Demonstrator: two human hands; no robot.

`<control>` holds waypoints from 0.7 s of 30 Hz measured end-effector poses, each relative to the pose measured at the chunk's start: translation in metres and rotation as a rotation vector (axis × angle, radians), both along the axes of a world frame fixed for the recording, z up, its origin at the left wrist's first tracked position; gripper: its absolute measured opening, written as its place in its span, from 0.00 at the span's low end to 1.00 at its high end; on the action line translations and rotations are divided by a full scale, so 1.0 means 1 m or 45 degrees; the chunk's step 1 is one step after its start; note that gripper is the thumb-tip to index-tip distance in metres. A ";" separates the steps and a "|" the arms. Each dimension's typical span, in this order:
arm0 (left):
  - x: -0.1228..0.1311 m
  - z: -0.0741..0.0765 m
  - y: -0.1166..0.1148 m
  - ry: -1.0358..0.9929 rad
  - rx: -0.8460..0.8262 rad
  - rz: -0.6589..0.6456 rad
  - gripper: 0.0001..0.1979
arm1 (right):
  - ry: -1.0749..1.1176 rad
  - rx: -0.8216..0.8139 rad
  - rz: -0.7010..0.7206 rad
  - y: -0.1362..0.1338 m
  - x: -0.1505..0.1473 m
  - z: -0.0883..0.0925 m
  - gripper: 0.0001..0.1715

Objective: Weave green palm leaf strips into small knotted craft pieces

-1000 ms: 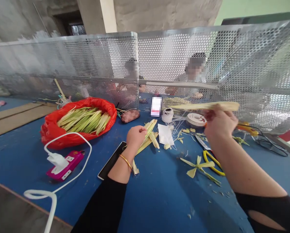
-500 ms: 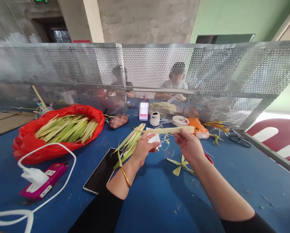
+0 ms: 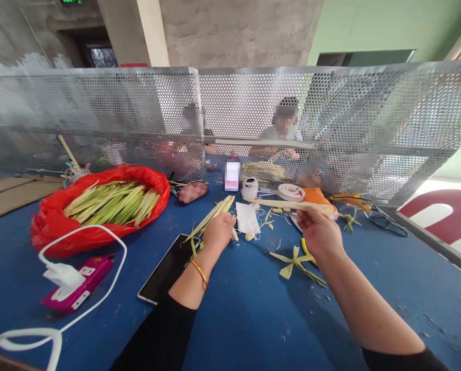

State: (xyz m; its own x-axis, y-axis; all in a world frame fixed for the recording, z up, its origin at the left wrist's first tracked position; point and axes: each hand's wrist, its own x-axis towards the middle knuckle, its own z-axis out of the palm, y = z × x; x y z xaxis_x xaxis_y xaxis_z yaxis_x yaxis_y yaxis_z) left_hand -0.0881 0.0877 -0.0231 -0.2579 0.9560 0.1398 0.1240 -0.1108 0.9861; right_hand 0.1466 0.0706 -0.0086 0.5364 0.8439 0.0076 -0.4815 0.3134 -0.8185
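My right hand point(image 3: 318, 232) is closed round a long pale leaf strip point(image 3: 288, 204) that it holds level above the blue table point(image 3: 253, 319). My left hand point(image 3: 218, 232), with a gold bangle at the wrist, is closed on a small bundle of pale green leaf strips point(image 3: 210, 216) that rests on the table. A folded leaf piece point(image 3: 294, 260) lies just below my right hand. A white paper point(image 3: 248, 217) sits between my hands.
A red bag of green leaf strips point(image 3: 99, 208) lies at the left, with a pink power strip and white charger point(image 3: 75, 278) in front of it. A dark tablet point(image 3: 168, 268) lies by my left forearm. Thread spools point(image 3: 250, 188), tape point(image 3: 291, 192) and tools line the perforated metal screen point(image 3: 253, 113); people sit behind it.
My left hand has let go of the long strip and dropped onto the leaf bundle on the table. My right hand has moved a little right, still holding the strip.
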 end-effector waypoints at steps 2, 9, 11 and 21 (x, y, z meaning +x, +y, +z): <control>-0.011 0.008 0.000 0.305 0.100 0.152 0.20 | -0.041 0.003 0.013 -0.005 0.004 0.008 0.12; -0.006 0.049 -0.025 0.494 0.487 0.156 0.09 | -0.584 -0.055 0.567 -0.044 -0.017 0.038 0.15; 0.012 0.048 -0.041 0.293 0.276 -0.362 0.11 | -0.639 -0.057 0.590 -0.056 -0.027 0.036 0.15; 0.063 0.017 -0.081 0.458 -0.063 -0.612 0.14 | -0.694 -0.190 0.470 -0.085 -0.031 -0.012 0.18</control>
